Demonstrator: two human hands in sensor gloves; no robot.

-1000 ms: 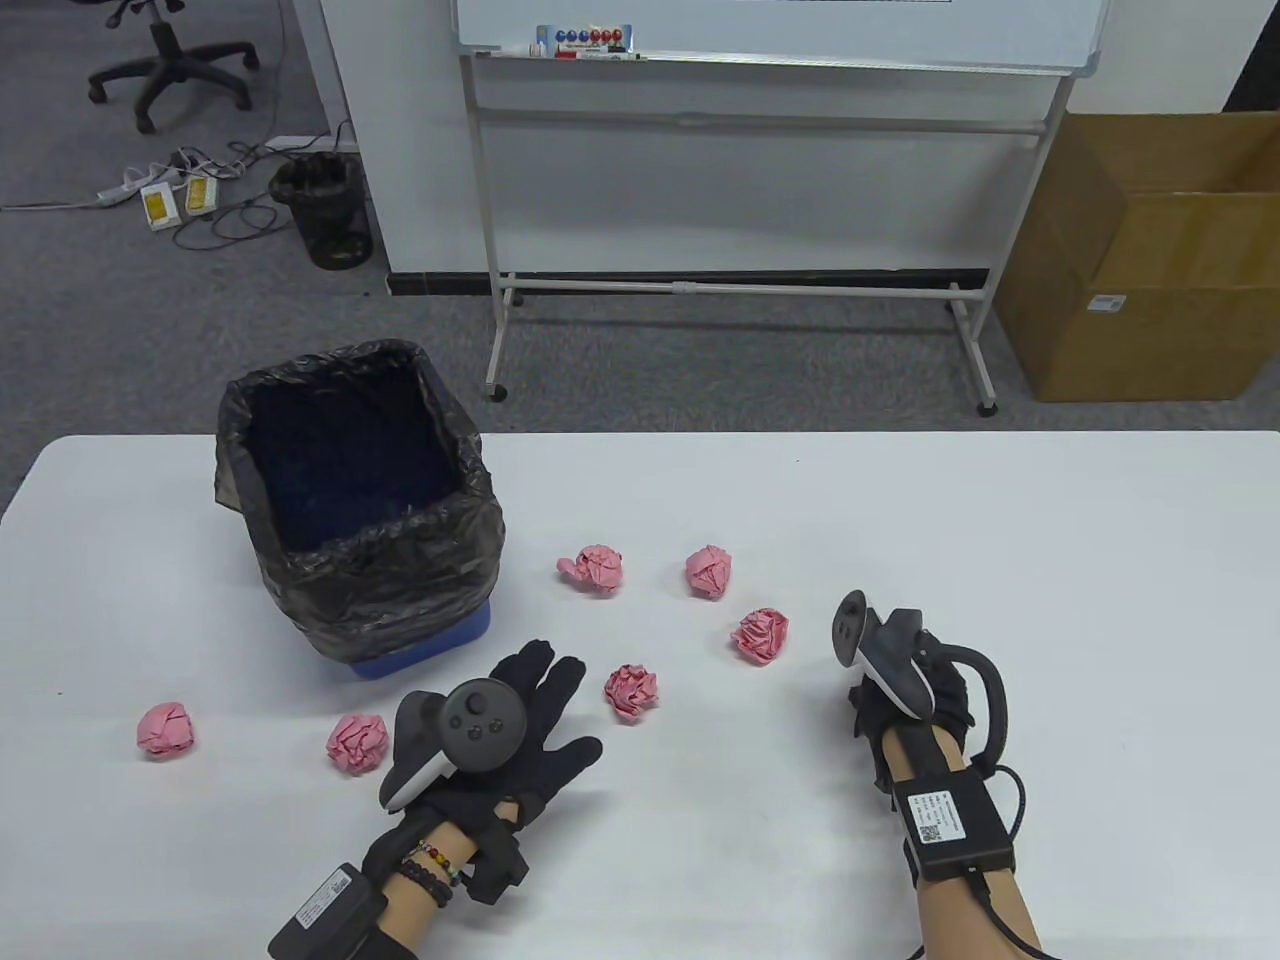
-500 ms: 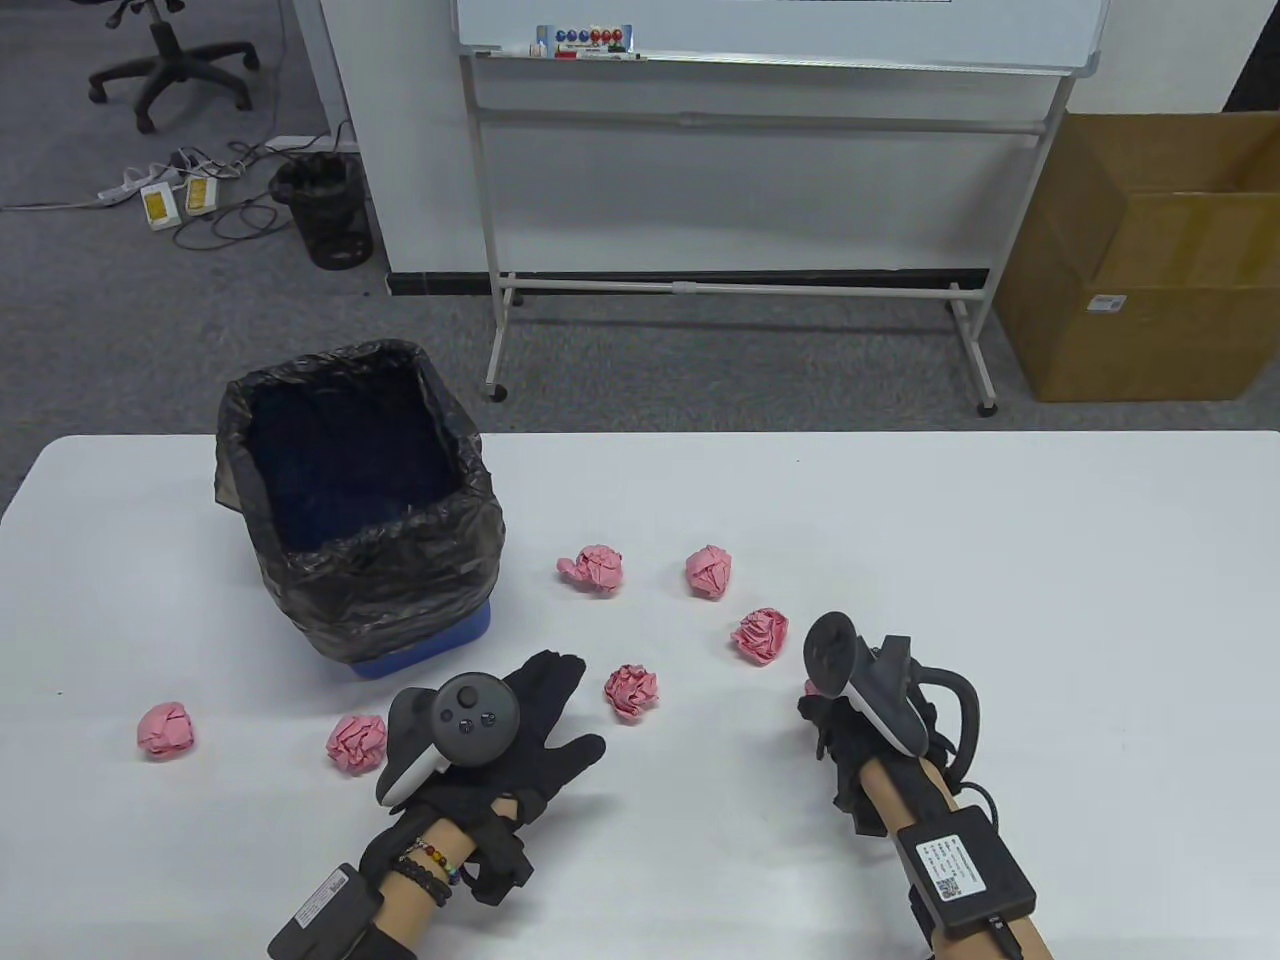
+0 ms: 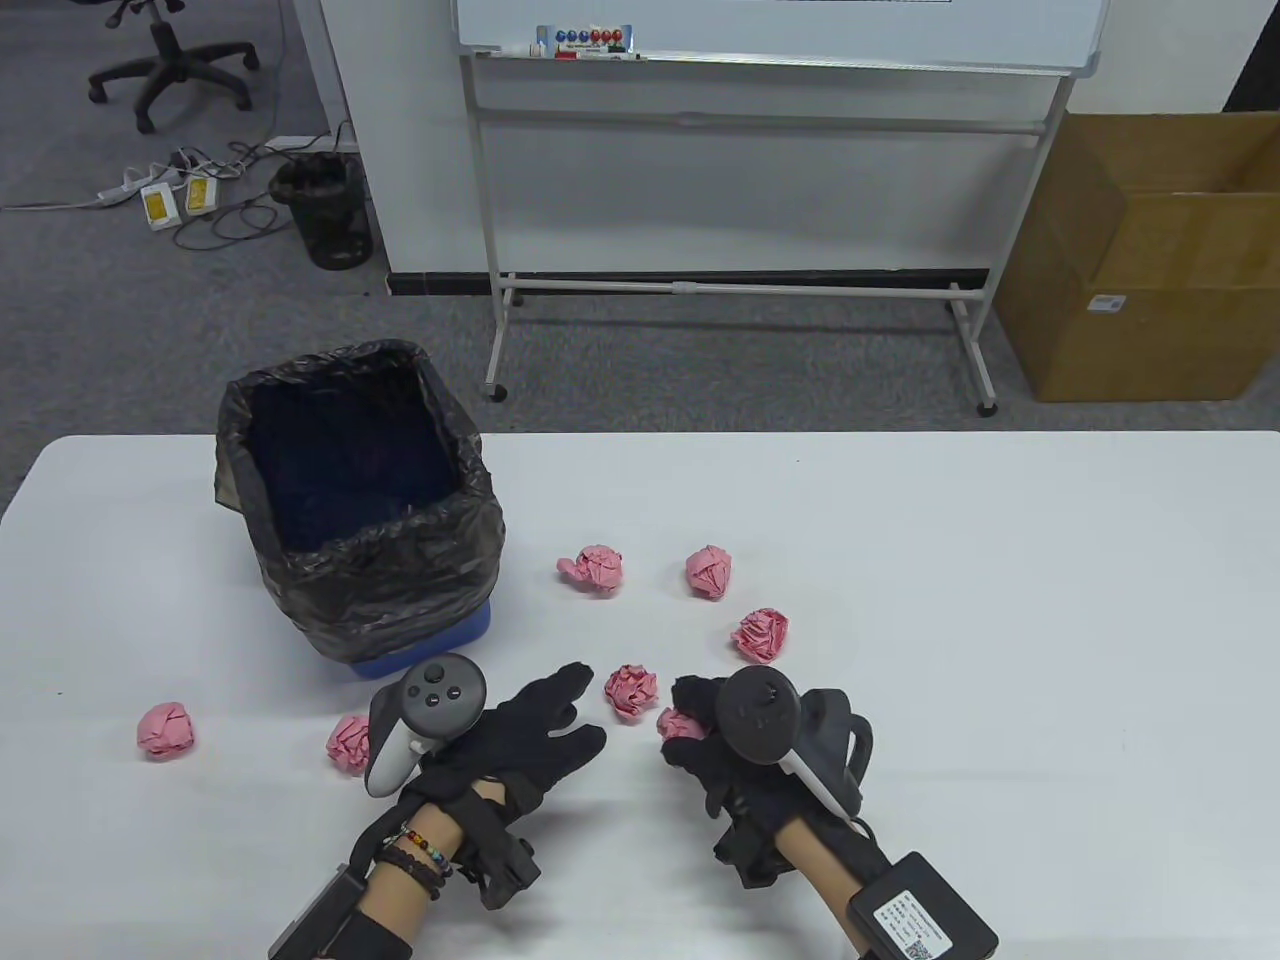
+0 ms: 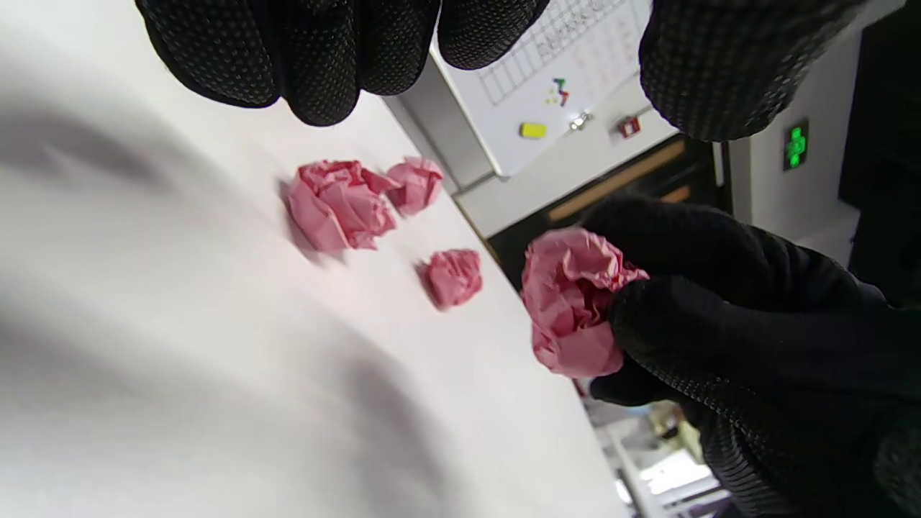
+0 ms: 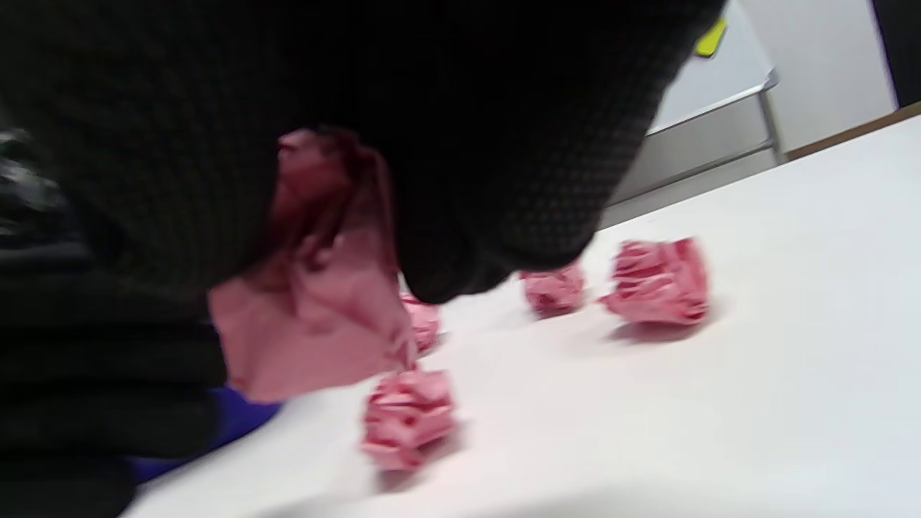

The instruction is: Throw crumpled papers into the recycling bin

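A bin lined with a black bag (image 3: 400, 590) stands at the table's left, open at the top. Several pink crumpled paper balls lie on the white table (image 3: 1000, 600): one (image 3: 631, 691) just ahead of both hands, others behind it (image 3: 597, 570) (image 3: 709, 571) (image 3: 761, 634). My right hand (image 3: 688, 712) grips another pink paper ball (image 3: 678, 723), which also shows in the left wrist view (image 4: 572, 302) and the right wrist view (image 5: 324, 324). My left hand (image 3: 578, 716) is open and empty, fingers (image 4: 316, 65) stretched over the table, just left of the right hand.
Two more paper balls lie at the left, one (image 3: 350, 742) beside my left wrist and one (image 3: 165, 729) near the table's left edge. Beyond the table stand a whiteboard frame (image 3: 740, 285) and a cardboard box (image 3: 1150, 260).
My right hand has moved left and toward me with the pink paper ball, ending close to my left hand. My left hand has shifted only a little.
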